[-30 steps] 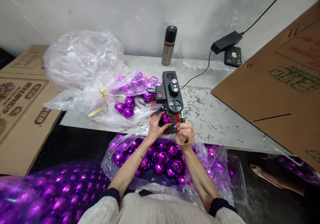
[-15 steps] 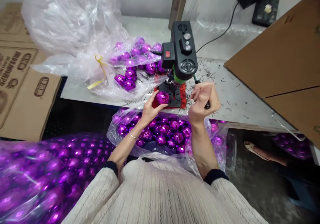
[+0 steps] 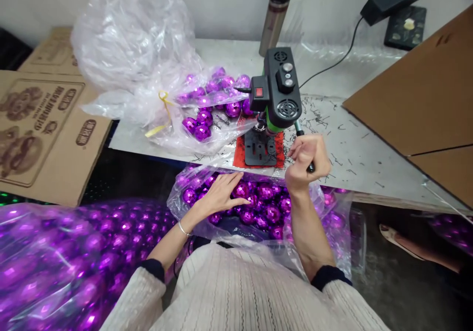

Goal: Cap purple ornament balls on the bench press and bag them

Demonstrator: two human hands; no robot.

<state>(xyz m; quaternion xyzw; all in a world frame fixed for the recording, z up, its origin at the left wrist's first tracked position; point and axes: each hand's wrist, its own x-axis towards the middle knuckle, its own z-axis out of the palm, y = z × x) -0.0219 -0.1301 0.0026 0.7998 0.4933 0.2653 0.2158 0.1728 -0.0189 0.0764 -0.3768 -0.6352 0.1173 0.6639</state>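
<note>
My left hand (image 3: 220,193) is over the open plastic bag of shiny purple mirror balls (image 3: 272,214), with fingers stretched out and thumb apart. One purple ball (image 3: 240,189) shows between its thumb and fingers; whether they touch it I cannot tell. My right hand (image 3: 308,161) is wrapped round the black-gripped lever (image 3: 311,167) of a small black and green bench drill press (image 3: 284,87). The press's slotted base plate (image 3: 260,149) lies on a red sheet (image 3: 240,156) with no ball on it.
Behind the press's left side, more purple balls (image 3: 203,118) lie under a clear bag (image 3: 136,40). Dark shavings (image 3: 332,146) litter the white table. Cardboard boxes (image 3: 48,139) flank it, with a steel flask (image 3: 273,20) at the back. A large ball-filled bag (image 3: 74,262) sits lower left. Another person's foot (image 3: 399,242) shows at right.
My left hand has moved from the press base, where it held a purple ball, down over the bag, and its fingers have spread. My right hand stays on the lever. The camera view has shifted.
</note>
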